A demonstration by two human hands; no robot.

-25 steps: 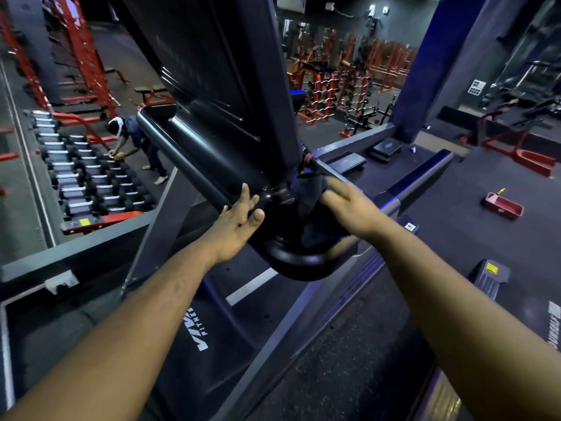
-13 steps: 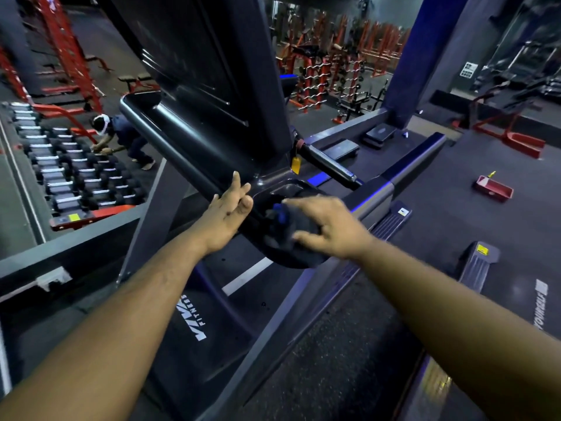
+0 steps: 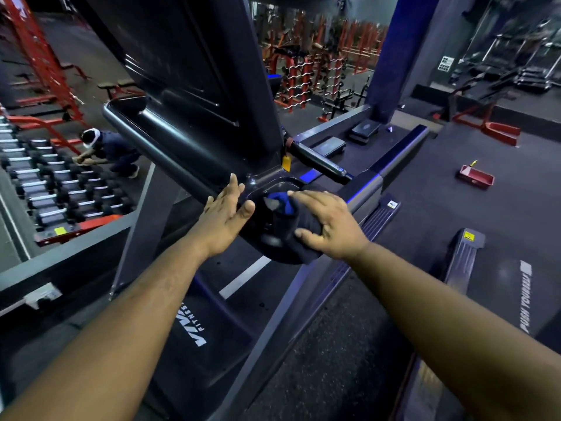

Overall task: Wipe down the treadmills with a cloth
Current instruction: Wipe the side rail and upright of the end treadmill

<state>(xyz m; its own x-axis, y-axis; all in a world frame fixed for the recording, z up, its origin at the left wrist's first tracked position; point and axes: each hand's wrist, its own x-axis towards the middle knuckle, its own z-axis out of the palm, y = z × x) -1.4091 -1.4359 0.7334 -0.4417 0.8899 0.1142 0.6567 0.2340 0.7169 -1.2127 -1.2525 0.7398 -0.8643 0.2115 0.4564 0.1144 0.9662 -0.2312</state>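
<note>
A black treadmill console (image 3: pixel 182 95) rises in front of me, with a rounded tray end (image 3: pixel 273 238) at its lower right corner. My right hand (image 3: pixel 331 223) presses a dark blue cloth (image 3: pixel 282 205) flat onto that tray end, fingers spread over it. My left hand (image 3: pixel 224 214) rests open against the console's lower edge just left of the cloth, fingers straight. A black handlebar (image 3: pixel 321 164) sticks out to the right above my right hand, with a yellow tag (image 3: pixel 286 162) hanging near it. The treadmill belt (image 3: pixel 194 329) lies below.
A second treadmill (image 3: pixel 501 287) stands to the right across a floor strip. A dumbbell rack (image 3: pixel 54 183) sits at the left, where a person (image 3: pixel 109 150) crouches. A blue pillar (image 3: pixel 391 56) stands behind. A red tray (image 3: pixel 476 176) lies on the floor at right.
My right hand has drawn the cloth down from beside the handlebar onto the rounded tray end. My left hand has stayed on the console edge.
</note>
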